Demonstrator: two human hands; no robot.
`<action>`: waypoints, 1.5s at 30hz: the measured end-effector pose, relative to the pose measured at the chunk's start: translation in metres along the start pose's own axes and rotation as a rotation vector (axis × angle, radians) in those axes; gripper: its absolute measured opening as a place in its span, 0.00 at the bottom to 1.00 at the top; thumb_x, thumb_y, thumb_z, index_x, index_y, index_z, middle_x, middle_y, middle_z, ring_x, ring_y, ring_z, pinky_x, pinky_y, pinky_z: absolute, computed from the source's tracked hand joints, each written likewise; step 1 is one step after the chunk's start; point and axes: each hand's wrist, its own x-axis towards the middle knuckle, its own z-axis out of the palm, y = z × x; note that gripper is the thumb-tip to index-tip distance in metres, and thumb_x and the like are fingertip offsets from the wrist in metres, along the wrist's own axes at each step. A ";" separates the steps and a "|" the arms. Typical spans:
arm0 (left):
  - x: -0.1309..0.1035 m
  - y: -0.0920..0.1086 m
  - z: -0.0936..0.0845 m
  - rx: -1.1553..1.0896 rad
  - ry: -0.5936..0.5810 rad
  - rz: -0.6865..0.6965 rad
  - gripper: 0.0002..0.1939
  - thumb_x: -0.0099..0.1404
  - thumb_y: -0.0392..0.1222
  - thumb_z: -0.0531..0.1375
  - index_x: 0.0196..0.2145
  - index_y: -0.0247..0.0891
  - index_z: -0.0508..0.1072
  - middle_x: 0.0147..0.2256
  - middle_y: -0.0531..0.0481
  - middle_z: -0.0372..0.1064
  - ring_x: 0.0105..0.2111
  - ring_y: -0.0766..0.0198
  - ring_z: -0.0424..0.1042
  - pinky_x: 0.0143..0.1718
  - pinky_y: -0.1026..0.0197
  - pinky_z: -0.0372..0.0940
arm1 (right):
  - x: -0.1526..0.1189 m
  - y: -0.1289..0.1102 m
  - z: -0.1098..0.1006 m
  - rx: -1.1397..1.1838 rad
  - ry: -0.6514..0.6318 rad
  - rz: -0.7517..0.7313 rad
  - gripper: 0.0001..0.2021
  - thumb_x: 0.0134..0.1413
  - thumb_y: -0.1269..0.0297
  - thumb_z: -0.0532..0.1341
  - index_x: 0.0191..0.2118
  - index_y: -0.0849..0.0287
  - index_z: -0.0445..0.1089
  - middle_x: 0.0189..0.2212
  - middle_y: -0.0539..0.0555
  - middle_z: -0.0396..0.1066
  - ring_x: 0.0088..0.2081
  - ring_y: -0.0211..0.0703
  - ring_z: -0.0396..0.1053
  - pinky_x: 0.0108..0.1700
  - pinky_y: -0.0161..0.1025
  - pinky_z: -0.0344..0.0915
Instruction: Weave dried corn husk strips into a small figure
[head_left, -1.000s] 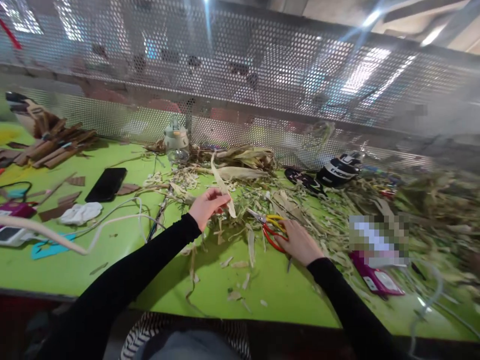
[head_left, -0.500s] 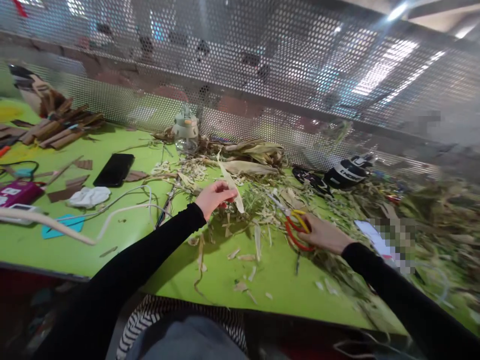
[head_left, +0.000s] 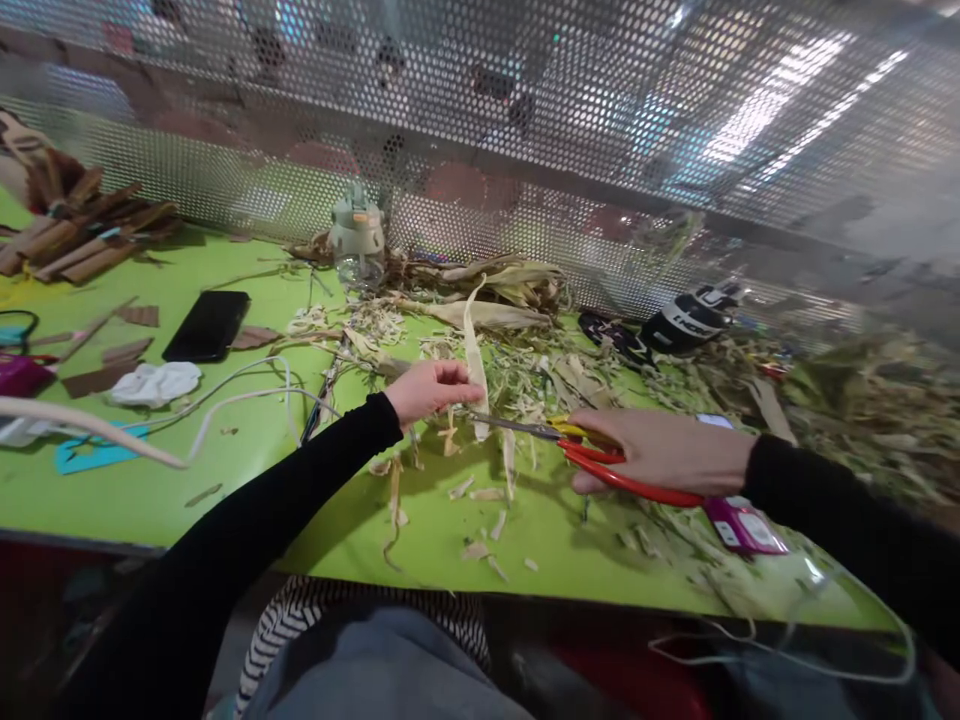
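A pale strip of dried husk (head_left: pixel 472 345) stands upright, pinched in the fingers of my left hand (head_left: pixel 433 392) near the middle of the table. My right hand (head_left: pixel 652 450) is wrapped round scissors (head_left: pixel 592 455) with one red and one yellow handle. Their blades point left and reach the lower end of the strip, just below my left fingertips. Under and around both hands lie small husk scraps (head_left: pixel 487 494) and shredded plant bits.
Behind are a husk pile (head_left: pixel 517 280), a clear bottle (head_left: pixel 358 240) and a black bottle (head_left: pixel 690 318) before a perforated metal screen. A phone (head_left: pixel 207 325), cables and bark rolls (head_left: pixel 97 235) lie left. Plant matter and a purple device (head_left: pixel 744 526) are at right.
My right hand has brought the scissors left and turned them, so the blades now meet the strip's lower end. The strip stands more upright in my left hand. The view has shifted slightly.
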 end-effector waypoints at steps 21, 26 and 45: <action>-0.004 0.011 -0.002 0.055 -0.014 -0.027 0.18 0.43 0.46 0.70 0.22 0.34 0.65 0.21 0.58 0.61 0.21 0.75 0.56 0.25 0.66 0.48 | -0.006 -0.003 -0.022 -0.047 -0.279 0.023 0.25 0.41 0.37 0.60 0.32 0.56 0.68 0.25 0.54 0.71 0.25 0.46 0.66 0.29 0.41 0.58; -0.003 0.005 0.002 0.036 -0.032 -0.020 0.17 0.44 0.44 0.69 0.22 0.34 0.65 0.21 0.58 0.62 0.22 0.74 0.58 0.28 0.66 0.52 | 0.001 -0.011 -0.018 -0.039 -0.323 0.017 0.25 0.39 0.37 0.60 0.32 0.56 0.67 0.26 0.53 0.71 0.27 0.46 0.66 0.30 0.40 0.57; -0.005 0.005 0.004 0.038 -0.017 -0.005 0.13 0.47 0.40 0.67 0.22 0.34 0.65 0.21 0.57 0.63 0.23 0.73 0.59 0.29 0.65 0.54 | 0.008 -0.013 -0.014 -0.135 -0.369 -0.005 0.26 0.44 0.37 0.57 0.36 0.56 0.68 0.25 0.52 0.70 0.26 0.45 0.65 0.30 0.38 0.55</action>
